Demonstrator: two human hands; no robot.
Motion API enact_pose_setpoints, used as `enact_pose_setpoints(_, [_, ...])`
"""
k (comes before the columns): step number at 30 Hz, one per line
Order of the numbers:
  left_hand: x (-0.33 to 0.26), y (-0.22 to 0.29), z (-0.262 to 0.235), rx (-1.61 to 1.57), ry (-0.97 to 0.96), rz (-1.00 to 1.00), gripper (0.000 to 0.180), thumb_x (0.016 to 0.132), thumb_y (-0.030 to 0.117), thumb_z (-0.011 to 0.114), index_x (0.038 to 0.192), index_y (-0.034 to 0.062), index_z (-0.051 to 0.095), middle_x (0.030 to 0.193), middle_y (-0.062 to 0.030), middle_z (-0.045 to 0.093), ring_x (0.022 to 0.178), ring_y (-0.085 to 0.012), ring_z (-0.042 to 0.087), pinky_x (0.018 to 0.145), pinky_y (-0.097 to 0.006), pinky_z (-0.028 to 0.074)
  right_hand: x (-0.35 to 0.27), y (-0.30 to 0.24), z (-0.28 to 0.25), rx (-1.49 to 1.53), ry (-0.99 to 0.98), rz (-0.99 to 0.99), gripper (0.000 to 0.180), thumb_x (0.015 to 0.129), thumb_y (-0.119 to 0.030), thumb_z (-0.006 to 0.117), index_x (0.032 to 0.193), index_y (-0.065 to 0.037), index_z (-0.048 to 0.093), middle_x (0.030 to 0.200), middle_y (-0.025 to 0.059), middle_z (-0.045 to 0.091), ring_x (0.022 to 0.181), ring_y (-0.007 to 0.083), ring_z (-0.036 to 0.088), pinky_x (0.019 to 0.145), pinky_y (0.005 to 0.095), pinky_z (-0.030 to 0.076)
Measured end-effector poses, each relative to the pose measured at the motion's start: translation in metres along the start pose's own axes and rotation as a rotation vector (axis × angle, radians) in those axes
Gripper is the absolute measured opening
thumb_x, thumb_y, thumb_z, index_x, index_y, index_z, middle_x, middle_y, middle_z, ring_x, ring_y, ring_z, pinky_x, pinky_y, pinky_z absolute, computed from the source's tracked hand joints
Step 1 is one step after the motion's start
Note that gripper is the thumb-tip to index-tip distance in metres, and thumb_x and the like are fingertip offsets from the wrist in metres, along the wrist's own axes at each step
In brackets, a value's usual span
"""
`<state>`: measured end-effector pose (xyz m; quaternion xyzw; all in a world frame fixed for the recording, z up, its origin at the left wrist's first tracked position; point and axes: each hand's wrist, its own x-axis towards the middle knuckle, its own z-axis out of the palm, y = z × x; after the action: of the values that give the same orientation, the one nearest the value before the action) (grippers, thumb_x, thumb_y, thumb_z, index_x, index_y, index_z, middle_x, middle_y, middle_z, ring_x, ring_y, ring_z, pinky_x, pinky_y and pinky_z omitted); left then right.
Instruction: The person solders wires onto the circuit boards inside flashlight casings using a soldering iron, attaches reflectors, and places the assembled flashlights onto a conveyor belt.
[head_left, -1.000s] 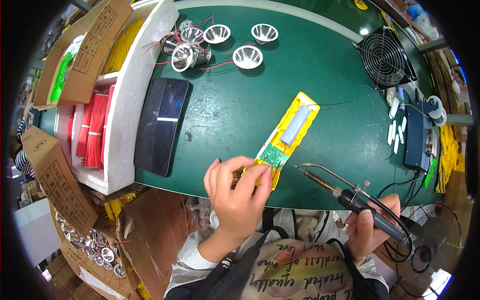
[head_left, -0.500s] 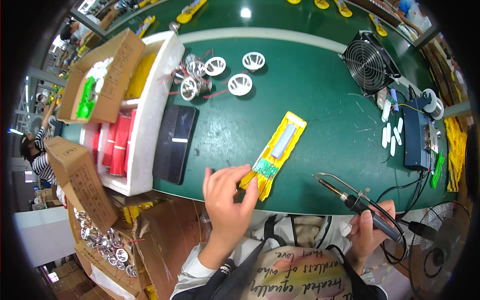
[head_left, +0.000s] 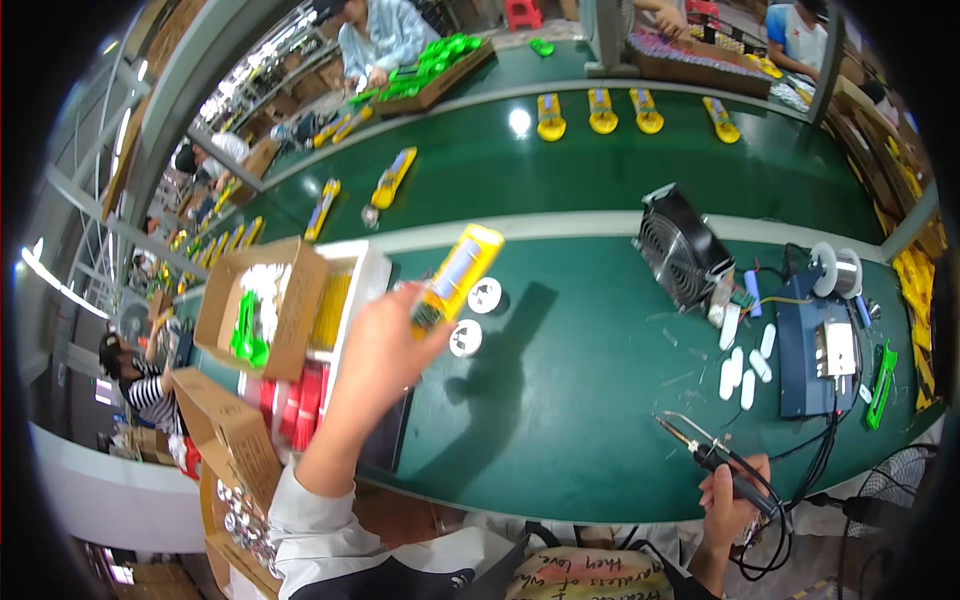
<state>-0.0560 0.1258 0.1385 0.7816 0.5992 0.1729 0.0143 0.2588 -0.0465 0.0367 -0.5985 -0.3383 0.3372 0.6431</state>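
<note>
Lifted above the far left part of the green bench is a yellow plastic flashlight housing (head_left: pixel 483 240), gripped near its lower end by my left hand (head_left: pixel 382 345). A bluish battery (head_left: pixel 457 270) lies in it, with a green circuit board (head_left: pixel 426 317) partly behind my fingers. Two round white-and-silver reflectors (head_left: pixel 485 295) sit on the bench just beyond and beside that hand; others are hidden by it. At the lower right, my right hand (head_left: pixel 728 508) is closed round a soldering iron (head_left: pixel 712 462). Its tip points up and left, touching nothing.
A black fan (head_left: pixel 682 245) stands at the back right, beside white strips (head_left: pixel 735 370) and a blue soldering station (head_left: pixel 808 350). Cartons (head_left: pixel 225 305) and a foam box (head_left: pixel 375 270) line the left. Past the bench edge, a green conveyor (head_left: pixel 450 185) carries several yellow housings; people work beyond it.
My left hand has picked the yellow housing up off the bench and carried it left and away from me. The soldering iron stays in my right hand. The head view has tilted upward.
</note>
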Motion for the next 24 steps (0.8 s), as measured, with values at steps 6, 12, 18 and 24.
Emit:
enact_pose_setpoints(6, [0.163,-0.07,0.059,0.21,-0.04,-0.148,0.036,0.066,0.028,0.065,0.082,-0.0029,0.054,0.075,-0.0202,0.059,0.073,-0.0333,0.058,0.064,-0.041,0.048,0.008,-0.001,-0.001,0.018,0.129,0.01,0.011,0.077,-0.002,0.05,0.081,0.0,0.039,0.049,0.0063,0.045,0.033,0.0061,0.037,0.031,0.0169,0.026])
enact_pose_setpoints(12, [0.264,-0.082,0.163,0.073,0.039,-0.329,0.033,0.065,0.025,0.066,0.083,-0.0013,0.054,0.085,-0.0195,0.058,0.081,-0.034,0.056,0.069,-0.04,0.047,0.018,-0.028,0.003,-0.332,0.137,0.022,0.017,0.079,-0.015,0.057,0.078,-0.002,0.045,0.053,0.0062,0.052,0.045,0.0108,0.047,0.043,0.0219,0.036])
enact_pose_setpoints(18, [0.324,-0.013,0.163,0.002,0.426,-0.143,0.039,0.067,0.029,0.065,0.085,-0.0036,0.054,0.094,-0.0233,0.052,0.093,-0.0377,0.048,0.074,-0.042,0.046,0.027,-0.02,0.009,-0.247,0.21,0.048,0.017,0.079,-0.013,0.057,0.079,-0.002,0.045,0.056,0.0064,0.053,0.044,0.0105,0.047,0.043,0.0217,0.037])
enact_pose_setpoints(24, [0.363,-0.004,0.226,0.055,0.181,-0.253,0.029,0.07,0.026,0.06,0.083,0.0003,0.058,0.088,-0.0156,0.057,0.083,-0.0292,0.056,0.066,-0.037,0.047,0.02,-0.022,0.008,-0.24,0.237,0.042,0.016,0.078,-0.011,0.058,0.078,-0.002,0.044,0.055,0.0059,0.052,0.043,0.0095,0.046,0.04,0.0209,0.036])
